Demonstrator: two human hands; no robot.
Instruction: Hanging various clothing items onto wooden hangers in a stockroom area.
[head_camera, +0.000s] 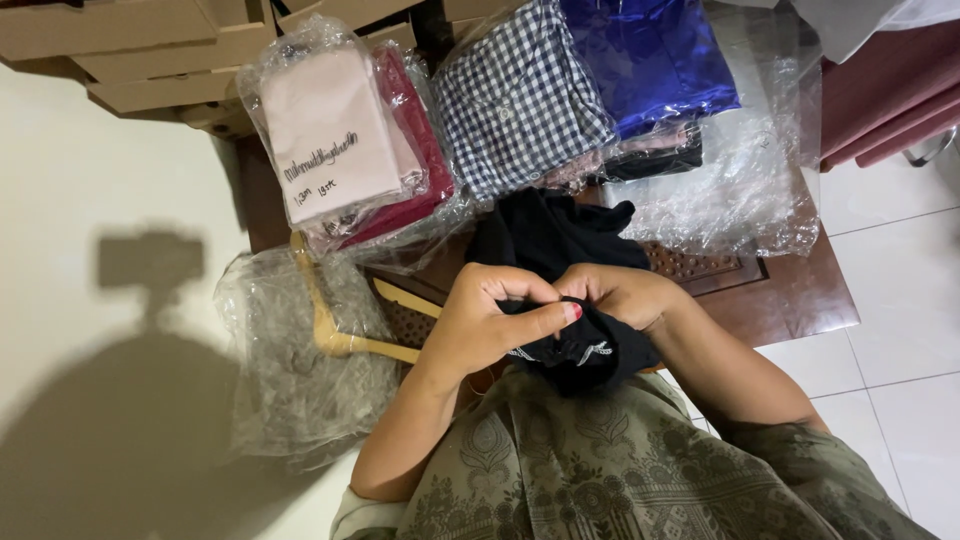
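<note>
Both hands are pinching the black garment (560, 290) together over her lap, left hand (485, 325) and right hand (625, 295) closed on its near bunched end, the cloth trailing away toward the table's (790, 300) bagged shirts (520, 95).

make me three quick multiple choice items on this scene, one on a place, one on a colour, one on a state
1. Where does the wooden hanger lie?
A. on a crinkled clear plastic bag
B. on the cardboard boxes
C. on the blue garment

2. What colour is the soft cloth garment in both hands?
A. white
B. black
C. red

3. How do the hands stand?
A. both flat and open
B. one raised clear
C. both pinching the cloth

Key: 1 A, the hanger rests on the clear plastic bag left of the lap. 2 B, the cloth is black. 3 C, left hand and right hand each close their grip on it.
</note>
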